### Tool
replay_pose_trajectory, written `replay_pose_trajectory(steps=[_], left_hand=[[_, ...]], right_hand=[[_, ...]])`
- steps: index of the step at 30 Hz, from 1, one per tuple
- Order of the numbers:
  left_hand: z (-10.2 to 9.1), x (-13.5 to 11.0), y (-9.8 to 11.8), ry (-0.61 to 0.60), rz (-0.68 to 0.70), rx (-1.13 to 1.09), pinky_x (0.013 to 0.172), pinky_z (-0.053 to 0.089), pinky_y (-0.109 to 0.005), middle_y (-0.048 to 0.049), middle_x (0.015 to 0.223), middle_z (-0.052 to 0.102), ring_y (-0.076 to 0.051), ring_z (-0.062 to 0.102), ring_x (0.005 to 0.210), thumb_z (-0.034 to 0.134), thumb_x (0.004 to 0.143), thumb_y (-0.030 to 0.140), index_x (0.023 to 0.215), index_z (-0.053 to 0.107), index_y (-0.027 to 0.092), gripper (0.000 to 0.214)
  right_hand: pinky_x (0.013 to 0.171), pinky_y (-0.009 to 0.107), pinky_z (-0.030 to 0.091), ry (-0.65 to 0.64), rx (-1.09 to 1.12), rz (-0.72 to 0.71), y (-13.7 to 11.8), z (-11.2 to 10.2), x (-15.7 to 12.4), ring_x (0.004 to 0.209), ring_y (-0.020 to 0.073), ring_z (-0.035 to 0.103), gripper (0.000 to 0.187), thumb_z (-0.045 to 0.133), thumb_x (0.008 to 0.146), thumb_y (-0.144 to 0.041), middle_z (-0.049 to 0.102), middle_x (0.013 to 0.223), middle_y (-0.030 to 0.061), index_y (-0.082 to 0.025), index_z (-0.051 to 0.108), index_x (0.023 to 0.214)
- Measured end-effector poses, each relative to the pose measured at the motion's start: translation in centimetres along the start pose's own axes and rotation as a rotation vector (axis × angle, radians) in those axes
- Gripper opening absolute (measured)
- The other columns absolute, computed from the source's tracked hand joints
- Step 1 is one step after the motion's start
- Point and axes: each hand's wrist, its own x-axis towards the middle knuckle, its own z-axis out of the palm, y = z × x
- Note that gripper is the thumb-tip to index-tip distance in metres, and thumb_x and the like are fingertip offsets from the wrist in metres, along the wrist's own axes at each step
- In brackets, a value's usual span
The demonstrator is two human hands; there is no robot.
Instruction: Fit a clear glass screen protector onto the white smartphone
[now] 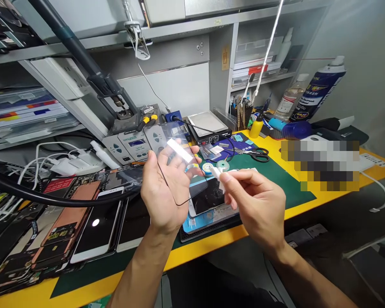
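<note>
My left hand [167, 184] is raised palm up, its fingers curled behind a clear glass screen protector [179, 150] with a thin black border, gripping it by the edges. A bright reflection lies across the glass. My right hand [259, 201] pinches a small folded white wipe [217, 174] between thumb and fingers, just right of the glass. Whether the wipe touches the glass I cannot tell. Below both hands a white-framed phone [208, 200] with a dark, speckled screen lies on a blue package [199, 224]. My right hand hides its right end.
Several phones, including a white-framed one [99, 226], and opened phone parts [67, 218] lie on the left. Behind are a soldering station [136, 145], a heating plate [208, 124] and scissors [259, 155]. A black cable [67, 200] crosses the left side; a spray can [321, 90] stands back right.
</note>
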Motion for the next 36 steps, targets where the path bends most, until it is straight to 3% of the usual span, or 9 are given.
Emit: replay_pose_trajectory(steps=[4, 7, 9, 16, 25, 31, 36], left_hand=[[0.0, -0.1, -0.3, 0.049, 0.072, 0.005, 0.067, 0.057, -0.032, -0.0139, 0.098, 0.071, -0.022, 0.069, 0.084, 0.034, 0.1, 0.057, 0.103, 0.065, 0.017, 0.051], [-0.1, -0.1, -0.4, 0.062, 0.136, 0.014, 0.066, 0.055, -0.03, -0.0142, 0.099, 0.071, -0.024, 0.069, 0.091, 0.034, 0.099, 0.058, 0.103, 0.066, 0.019, 0.051], [-0.2, -0.2, -0.3, 0.069, 0.151, 0.013, 0.068, 0.055, -0.03, -0.0139, 0.098, 0.07, -0.024, 0.068, 0.094, 0.035, 0.099, 0.058, 0.102, 0.066, 0.019, 0.05], [-0.2, -0.3, 0.1, 0.08, 0.112, 0.001, 0.074, 0.055, -0.032, -0.0127, 0.099, 0.069, -0.022, 0.066, 0.088, 0.036, 0.098, 0.059, 0.101, 0.067, 0.021, 0.049], [-0.3, -0.2, 0.1, 0.01, 0.113, -0.022, 0.07, 0.057, -0.031, -0.0137, 0.099, 0.069, -0.023, 0.067, 0.092, 0.033, 0.101, 0.055, 0.101, 0.068, 0.018, 0.051], [-0.3, -0.2, 0.1, 0.014, 0.059, -0.03, 0.066, 0.057, -0.032, -0.0131, 0.095, 0.07, -0.024, 0.07, 0.09, 0.033, 0.101, 0.054, 0.102, 0.066, 0.017, 0.05], [-0.1, -0.3, 0.1, 0.031, 0.043, -0.025, 0.066, 0.057, -0.031, -0.0127, 0.096, 0.07, -0.023, 0.069, 0.085, 0.033, 0.101, 0.053, 0.1, 0.065, 0.017, 0.049]], right_hand=[[0.052, 0.023, 0.048, -0.123, -0.015, -0.12, 0.1, 2.4, -2.6, 0.058, 0.0098, 0.059, 0.002, 0.071, 0.088, -0.017, 0.067, 0.073, 0.0003, -0.018, 0.073, 0.087], [0.052, 0.024, 0.045, -0.165, -0.069, -0.269, 0.4, 3.9, -3.9, 0.058, 0.0106, 0.057, 0.004, 0.07, 0.086, -0.013, 0.064, 0.069, 0.0009, -0.015, 0.071, 0.083], [0.051, 0.025, 0.044, -0.164, -0.092, -0.296, 0.6, 4.3, -4.0, 0.056, 0.0102, 0.055, 0.004, 0.069, 0.086, -0.012, 0.063, 0.068, 0.0008, -0.015, 0.07, 0.083], [0.053, 0.024, 0.05, -0.108, -0.034, -0.104, 1.5, 3.5, -2.5, 0.059, 0.0119, 0.061, 0.003, 0.07, 0.088, -0.019, 0.067, 0.074, 0.0016, -0.017, 0.071, 0.085], [0.044, 0.02, 0.046, -0.002, -0.001, 0.051, 1.2, 1.9, 0.4, 0.046, 0.0085, 0.054, 0.014, 0.078, 0.083, -0.028, 0.062, 0.056, -0.0023, -0.015, 0.073, 0.078], [0.042, 0.02, 0.043, 0.052, -0.02, 0.057, 0.6, 0.0, 1.5, 0.043, 0.008, 0.052, 0.019, 0.079, 0.083, -0.033, 0.062, 0.054, -0.0021, -0.015, 0.075, 0.081], [0.045, 0.021, 0.045, -0.012, -0.032, 0.0, -0.1, 0.6, 0.1, 0.046, 0.0085, 0.053, 0.013, 0.077, 0.085, -0.028, 0.062, 0.056, -0.0024, -0.017, 0.074, 0.08]])
